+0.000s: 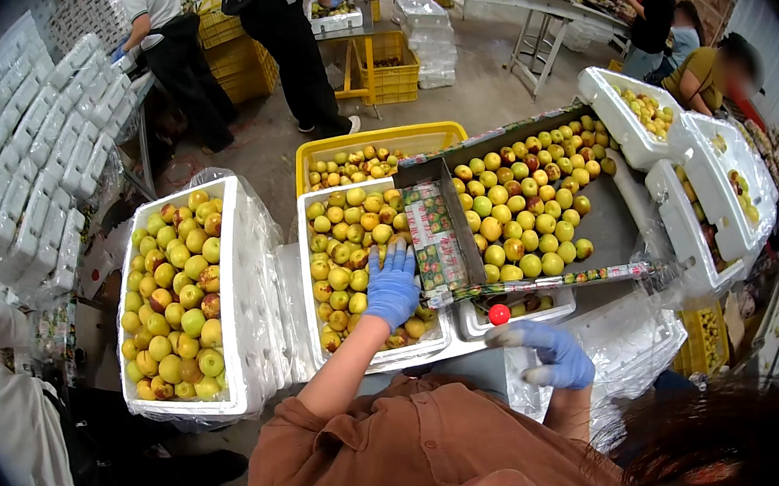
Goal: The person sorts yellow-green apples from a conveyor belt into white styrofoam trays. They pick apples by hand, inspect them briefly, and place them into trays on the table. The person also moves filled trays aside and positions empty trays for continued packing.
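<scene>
My left hand, in a blue glove with greyish fingertips, lies palm down on the jujubes in a white foam box. Its fingers are slightly apart, and no fruit shows in its grip. Gloved the same way, my right hand hovers before my body, thumb and fingers apart with nothing between them. Just beyond its fingertips is a red ball-shaped knob. A smaller foam tray with a few jujubes sits under the front edge of a sorting tray, which holds many yellow-green and brown-patched jujubes.
A full foam box tops a stack on the left. Behind the middle box stands a yellow crate of jujubes. More foam boxes crowd the right. Stacked foam boxes line the far left. Several people work nearby, one close on my left.
</scene>
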`<state>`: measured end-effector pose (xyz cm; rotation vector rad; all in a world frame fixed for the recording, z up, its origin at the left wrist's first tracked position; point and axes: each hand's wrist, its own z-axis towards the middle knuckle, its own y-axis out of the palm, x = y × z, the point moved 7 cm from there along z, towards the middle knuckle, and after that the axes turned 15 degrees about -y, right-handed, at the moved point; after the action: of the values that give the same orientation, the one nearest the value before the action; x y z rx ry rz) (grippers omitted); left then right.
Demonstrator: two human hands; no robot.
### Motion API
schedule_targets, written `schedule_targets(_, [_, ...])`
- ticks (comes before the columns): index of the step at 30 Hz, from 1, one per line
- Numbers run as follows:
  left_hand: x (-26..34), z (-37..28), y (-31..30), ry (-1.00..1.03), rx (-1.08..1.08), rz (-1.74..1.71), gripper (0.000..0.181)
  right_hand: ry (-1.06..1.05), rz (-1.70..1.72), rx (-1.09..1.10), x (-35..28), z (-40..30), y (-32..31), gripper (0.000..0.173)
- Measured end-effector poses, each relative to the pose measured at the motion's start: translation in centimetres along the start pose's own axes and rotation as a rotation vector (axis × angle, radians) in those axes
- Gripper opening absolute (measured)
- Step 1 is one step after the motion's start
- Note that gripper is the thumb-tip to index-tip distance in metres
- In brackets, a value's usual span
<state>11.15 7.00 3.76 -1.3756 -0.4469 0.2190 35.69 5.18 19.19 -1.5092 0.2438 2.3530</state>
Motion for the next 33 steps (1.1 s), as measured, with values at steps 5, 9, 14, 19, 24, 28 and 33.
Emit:
schedule_targets(5, [-4.1, -3.3, -5.3, -0.021, 0.137, -0.082, 0.05, 0.231, 0.118, -0.202, 4.4, -1.9, 1.6, 0.062])
schedule_targets(9, [-8.8, -2.6, -2.7, -0.09, 0.138, 0.06, 0.052, 0.314, 0.261, -0.161, 7.4, -2.3, 3.7, 0.058])
schedule_targets(14, [-10.2, 0.9, -1.8, -0.069, 0.04, -0.015, 0.054, 0.389, 0.429, -0.173, 10.4, -1.6, 6.2, 0.063])
schedule_targets(19, [-11.4, -0.6, -3.4, -0.129, 0.158, -0.374, 0.048, 0.445, 0.405, -0.041, 12.7, -3.7, 5.2, 0.06])
schedule_targets(24, [-15.7, -11.1, -2.8, -0.448, 0.217, -0.581, 0.056, 0.431, 0.302, 0.278, 13.3, -6.2, 3.0, 0.045])
schedule_targets(28, [-17.0, -15.3, 2.4, -0.607, -0.23, -0.972, 0.069, 0.486, 0.241, 0.697, 18.6, -10.4, 2.1, 0.037])
schedule_targets(33, [-17.4, -16.8, -1.3, -0.687, -0.315, -1.181, 0.077, 0.667, -0.219, 0.46, 18.7, -6.1, 5.1, 0.072])
